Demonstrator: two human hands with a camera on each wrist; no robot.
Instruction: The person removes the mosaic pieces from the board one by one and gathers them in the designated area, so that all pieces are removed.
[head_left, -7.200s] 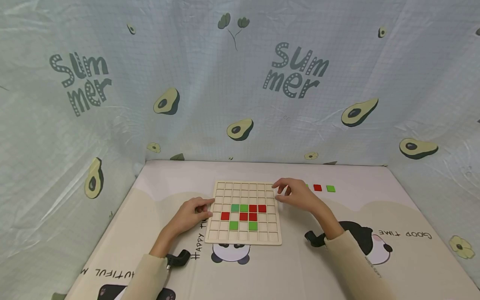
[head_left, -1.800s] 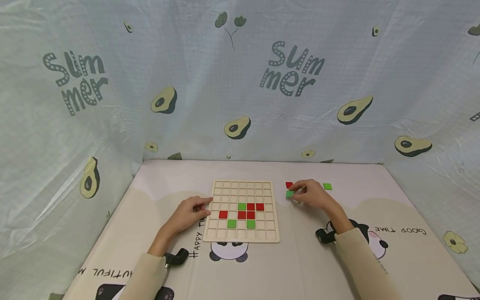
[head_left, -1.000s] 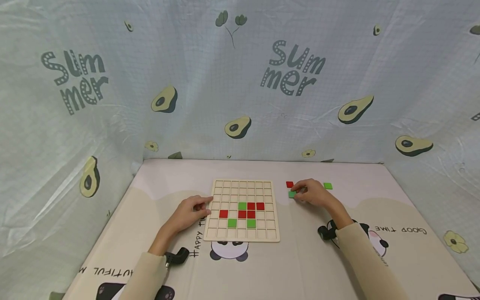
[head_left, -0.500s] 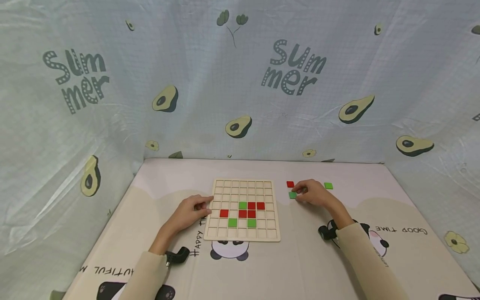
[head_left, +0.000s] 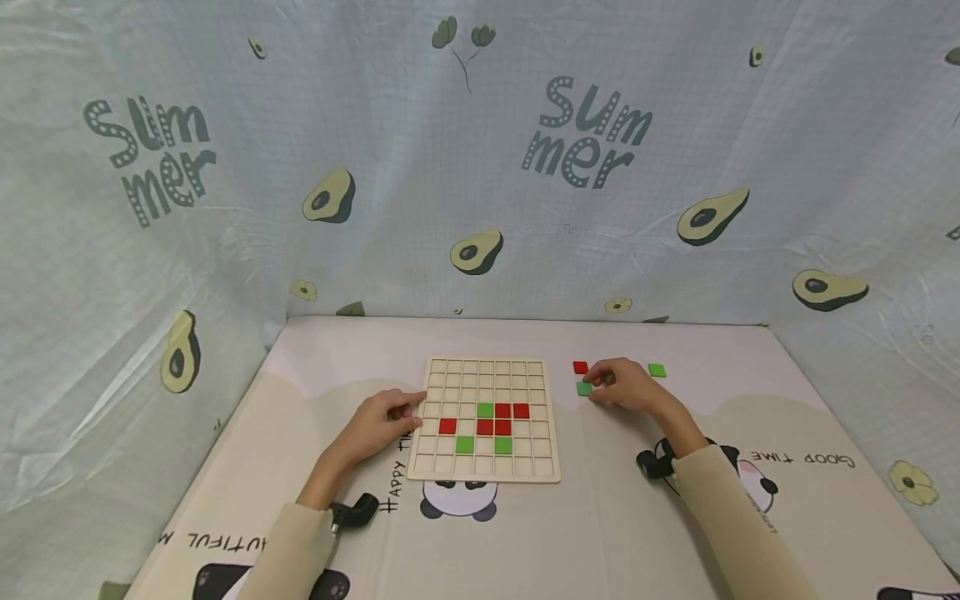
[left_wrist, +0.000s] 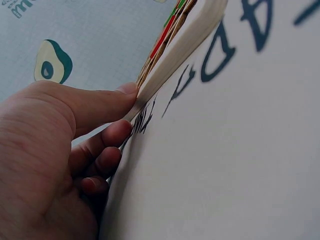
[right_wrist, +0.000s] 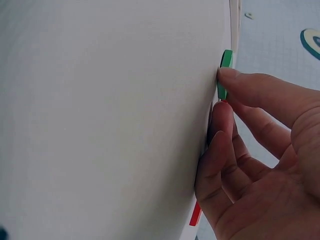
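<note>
A square wooden grid board lies on the table with several red tiles and three green ones in its cells. My left hand is at its left edge, index fingertip and thumb tip touching the side; in the left wrist view the thumb meets the board's rim. Right of the board, my right hand pinches a green tile low at the table. The right wrist view shows the thumb against this green tile, other fingers curled beneath. A red tile lies just behind it.
Another green tile lies beyond my right hand. In the right wrist view, a red tile shows partly under the fingers. A patterned cloth hangs around the table's back and sides.
The teal-green tile at the left of the board's upper coloured row is gone from its cell. My right hand has moved right from the board's corner; lately it has shifted only slightly.
</note>
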